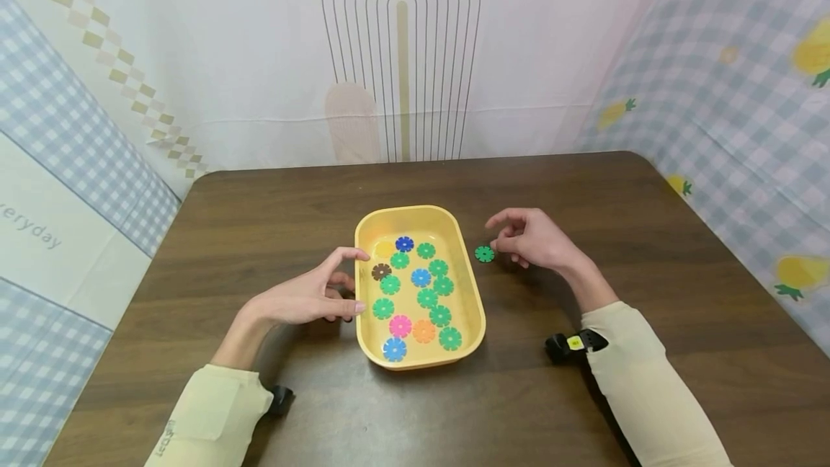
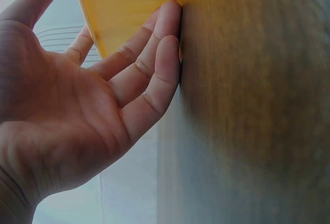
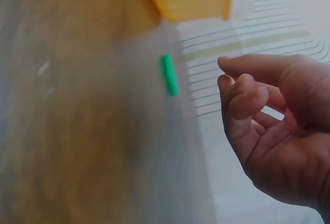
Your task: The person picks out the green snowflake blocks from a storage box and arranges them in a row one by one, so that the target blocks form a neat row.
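Note:
A yellow tray [image 1: 480,308] stands on the table with several notched plastic discs in it, mostly green. Among them are a pink disc [image 1: 400,326], an orange disc [image 1: 424,331] and a brown disc [image 1: 381,272]. My left hand [image 1: 308,294] rests at the tray's left side, index finger and thumb spread along the rim. Its other fingers lie loosely bent beside the outer wall. Right of the tray, a green disc [image 1: 484,254] lies on the table. My right hand [image 1: 534,240] hovers beside it with loosely bent fingers; the right wrist view shows a gap between fingertips and disc.
The dark wooden table [image 1: 272,215] reaches back to a printed cloth [image 1: 259,56]. Checked cloth [image 1: 700,107] hangs on the right. A black wrist device [image 1: 573,344] sits by the right sleeve, another [image 1: 281,401] by the left.

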The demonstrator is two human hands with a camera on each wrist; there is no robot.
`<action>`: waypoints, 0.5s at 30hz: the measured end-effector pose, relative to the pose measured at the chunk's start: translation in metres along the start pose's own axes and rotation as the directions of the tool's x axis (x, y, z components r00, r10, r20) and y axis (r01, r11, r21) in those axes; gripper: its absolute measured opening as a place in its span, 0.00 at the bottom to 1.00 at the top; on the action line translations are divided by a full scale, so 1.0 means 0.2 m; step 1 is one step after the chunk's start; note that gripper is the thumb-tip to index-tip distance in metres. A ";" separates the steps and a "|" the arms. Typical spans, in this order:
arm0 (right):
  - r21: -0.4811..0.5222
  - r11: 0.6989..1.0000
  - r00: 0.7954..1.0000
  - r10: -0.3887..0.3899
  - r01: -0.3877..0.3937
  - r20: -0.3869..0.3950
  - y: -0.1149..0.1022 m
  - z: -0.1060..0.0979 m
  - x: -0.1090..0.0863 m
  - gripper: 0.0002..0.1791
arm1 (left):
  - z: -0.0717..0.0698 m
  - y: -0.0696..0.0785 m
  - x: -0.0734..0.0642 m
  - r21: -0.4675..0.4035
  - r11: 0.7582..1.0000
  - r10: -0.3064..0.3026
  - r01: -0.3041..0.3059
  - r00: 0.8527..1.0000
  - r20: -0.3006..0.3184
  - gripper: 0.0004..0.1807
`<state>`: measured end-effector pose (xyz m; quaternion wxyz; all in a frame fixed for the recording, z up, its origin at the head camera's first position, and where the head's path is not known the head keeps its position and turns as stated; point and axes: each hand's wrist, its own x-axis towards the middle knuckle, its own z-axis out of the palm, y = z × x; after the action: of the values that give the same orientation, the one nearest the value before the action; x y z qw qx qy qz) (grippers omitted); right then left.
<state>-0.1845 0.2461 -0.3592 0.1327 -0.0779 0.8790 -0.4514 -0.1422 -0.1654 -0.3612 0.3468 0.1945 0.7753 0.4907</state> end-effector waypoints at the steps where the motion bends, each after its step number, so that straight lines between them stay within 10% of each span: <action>1: 0.003 1.000 1.000 -0.010 0.010 -0.003 -0.02 0.00 -0.01 0.20 | 0.00 0.00 0.00 0.000 1.000 0.000 0.000 1.000 -0.001 0.43; 15: 0.000 0.991 0.991 -0.135 0.135 -0.016 -0.29 0.03 -0.09 0.16 | 0.00 0.01 0.00 0.009 1.000 -0.014 0.014 1.000 -0.010 0.42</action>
<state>-0.1648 0.2119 -0.3131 0.0950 -0.1338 0.8723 -0.4605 -0.1419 -0.1651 -0.3601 0.3452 0.1882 0.7806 0.4859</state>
